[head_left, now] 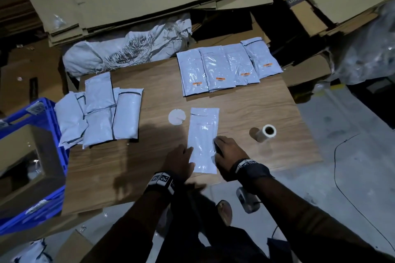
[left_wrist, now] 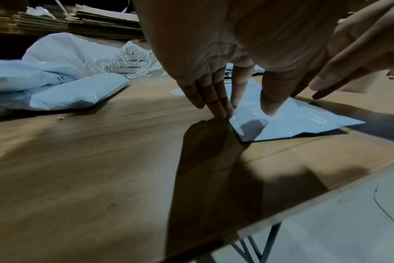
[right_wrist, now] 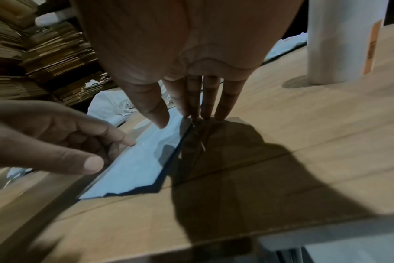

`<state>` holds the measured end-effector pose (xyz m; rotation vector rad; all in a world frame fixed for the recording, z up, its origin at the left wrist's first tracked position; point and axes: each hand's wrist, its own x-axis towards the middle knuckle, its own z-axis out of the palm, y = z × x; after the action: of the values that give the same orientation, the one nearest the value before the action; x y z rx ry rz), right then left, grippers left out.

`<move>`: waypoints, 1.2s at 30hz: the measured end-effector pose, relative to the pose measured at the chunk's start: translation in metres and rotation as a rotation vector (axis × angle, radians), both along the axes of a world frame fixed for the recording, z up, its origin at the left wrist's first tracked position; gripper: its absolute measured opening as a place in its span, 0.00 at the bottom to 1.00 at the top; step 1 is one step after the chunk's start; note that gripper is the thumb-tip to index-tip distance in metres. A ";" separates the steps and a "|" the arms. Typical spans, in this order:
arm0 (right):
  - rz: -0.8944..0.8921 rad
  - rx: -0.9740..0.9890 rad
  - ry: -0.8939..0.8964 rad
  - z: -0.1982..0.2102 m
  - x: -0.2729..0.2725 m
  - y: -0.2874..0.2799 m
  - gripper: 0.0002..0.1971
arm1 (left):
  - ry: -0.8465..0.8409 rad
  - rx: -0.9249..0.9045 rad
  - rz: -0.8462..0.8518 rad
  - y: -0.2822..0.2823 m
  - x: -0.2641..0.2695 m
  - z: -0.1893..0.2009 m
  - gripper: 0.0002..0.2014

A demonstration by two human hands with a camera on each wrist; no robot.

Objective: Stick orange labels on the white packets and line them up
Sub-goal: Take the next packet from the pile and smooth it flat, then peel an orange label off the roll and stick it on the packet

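Altogether four labelled packets (head_left: pixel 226 68) lined.

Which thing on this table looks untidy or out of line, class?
The unlabelled packets at the table's left lie heaped and overlapping at odd angles, unlike the neat labelled row at the far right.

Glossy plastic packet (head_left: pixel 203 141) – on a matt wood-grain table (head_left: pixel 256 109).

Light: dim, bluish | Source: overhead, behind the person | Shadows: hard, dark hand shadows on the surface (left_wrist: pixel 79 160) | Glare: sheen on packets (head_left: pixel 215 68) | Blur: soft wrist views, stretched edges
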<state>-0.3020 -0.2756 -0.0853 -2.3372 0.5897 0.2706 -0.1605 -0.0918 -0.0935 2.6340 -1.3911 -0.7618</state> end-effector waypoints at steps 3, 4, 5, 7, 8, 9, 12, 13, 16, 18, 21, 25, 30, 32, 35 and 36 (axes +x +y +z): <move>0.004 0.126 -0.073 0.008 0.001 -0.006 0.08 | 0.040 0.011 0.009 -0.002 -0.016 0.001 0.32; -0.006 0.158 -0.107 0.012 0.000 -0.006 0.07 | 0.049 0.008 0.009 -0.003 -0.020 0.002 0.33; -0.028 0.181 -0.129 0.018 -0.001 -0.005 0.11 | 0.057 0.002 0.007 -0.004 -0.022 0.002 0.34; -0.091 0.194 -0.111 0.025 -0.007 -0.005 0.23 | 0.062 -0.002 0.015 -0.007 -0.026 0.004 0.35; -0.105 0.185 -0.121 0.028 -0.010 -0.006 0.24 | 0.071 0.006 0.025 -0.009 -0.027 0.006 0.35; -0.104 0.157 -0.146 0.032 -0.015 -0.007 0.23 | 0.080 0.006 0.032 -0.010 -0.028 0.008 0.34; -0.129 -0.093 -0.274 0.037 -0.036 -0.026 0.26 | 0.098 -0.009 0.056 -0.014 -0.026 0.014 0.34; -0.170 -0.192 -0.302 0.039 -0.044 -0.036 0.28 | 0.108 -0.027 0.065 -0.016 -0.024 0.016 0.35; -0.288 -0.405 -0.241 0.045 -0.069 -0.070 0.30 | 0.124 -0.106 0.057 -0.022 -0.024 0.023 0.36; -0.299 -0.428 -0.048 0.044 -0.079 -0.091 0.34 | 0.144 -0.176 0.039 -0.028 -0.026 0.029 0.36; -0.238 -0.233 0.070 0.045 -0.083 -0.113 0.29 | 0.200 -0.271 0.026 -0.039 -0.031 0.034 0.35; -0.338 -0.097 -0.043 0.052 -0.081 -0.126 0.25 | 0.235 -0.410 -0.008 -0.057 -0.039 0.047 0.23; -0.782 0.632 -0.323 0.078 -0.076 -0.117 0.08 | 0.233 -0.620 -0.080 -0.095 -0.040 0.085 0.25; -0.801 0.805 -0.352 0.095 -0.073 -0.110 0.06 | 0.265 -0.602 -0.118 -0.113 -0.041 0.101 0.30; -0.760 0.858 -0.370 0.110 -0.070 -0.107 0.12 | 0.328 -0.554 -0.180 -0.130 -0.046 0.113 0.37; -0.747 0.867 -0.378 0.114 -0.069 -0.106 0.11 | 0.342 -0.555 -0.190 -0.134 -0.047 0.114 0.37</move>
<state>-0.3711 -0.3817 0.0290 -1.1857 0.8793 -0.2304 -0.2078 -0.2257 0.0204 1.8803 -1.4945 -0.6773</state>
